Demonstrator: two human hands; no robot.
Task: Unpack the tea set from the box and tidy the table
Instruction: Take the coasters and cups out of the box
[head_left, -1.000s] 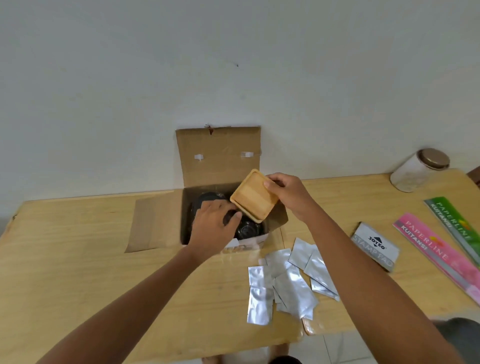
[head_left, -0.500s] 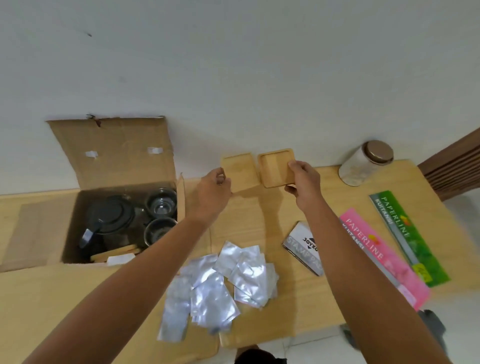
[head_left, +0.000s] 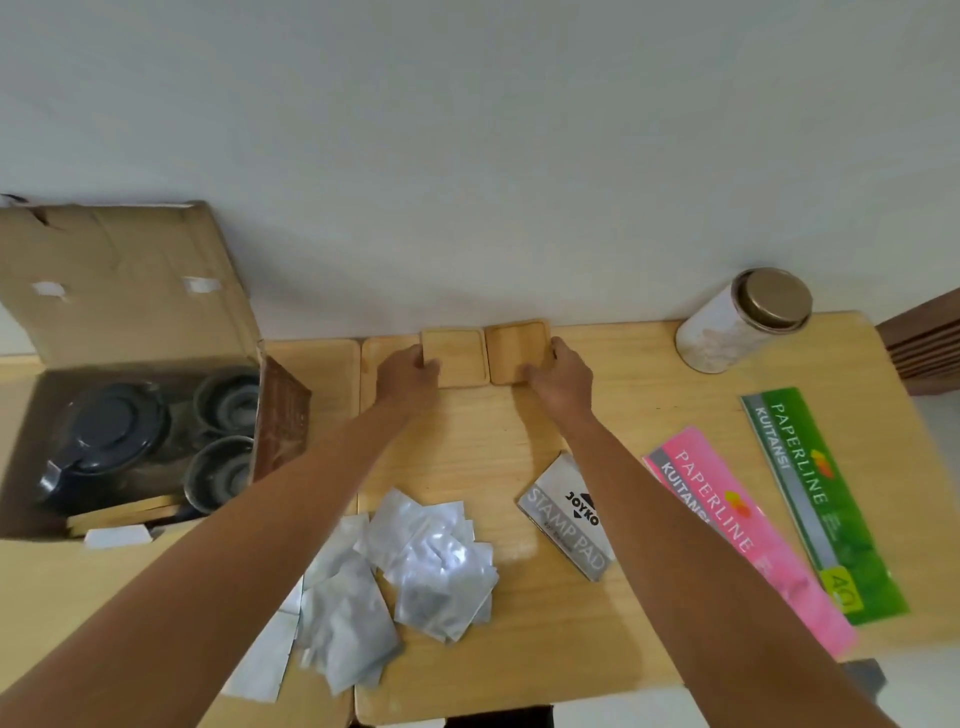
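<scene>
With my left hand (head_left: 410, 375) and right hand (head_left: 563, 375) each gripping a coaster (head_left: 460, 358) at the bench's (head_left: 467, 441) wall edge, I judged a careless release could knock them askew.

**Both arms stretched forward, hands side by side at the far edge**

Both bare forearms reach away from the camera and converge toward the wall. The left hand (head_left: 410, 375) lies palm down, knuckles up, its fingers curled over the near left edge of a flat wooden piece. The right hand (head_left: 562, 375) sits just beside it, also palm down, thumb and fingers pinching the near right corner of a second piece. The hands are near each other but apart
</scene>
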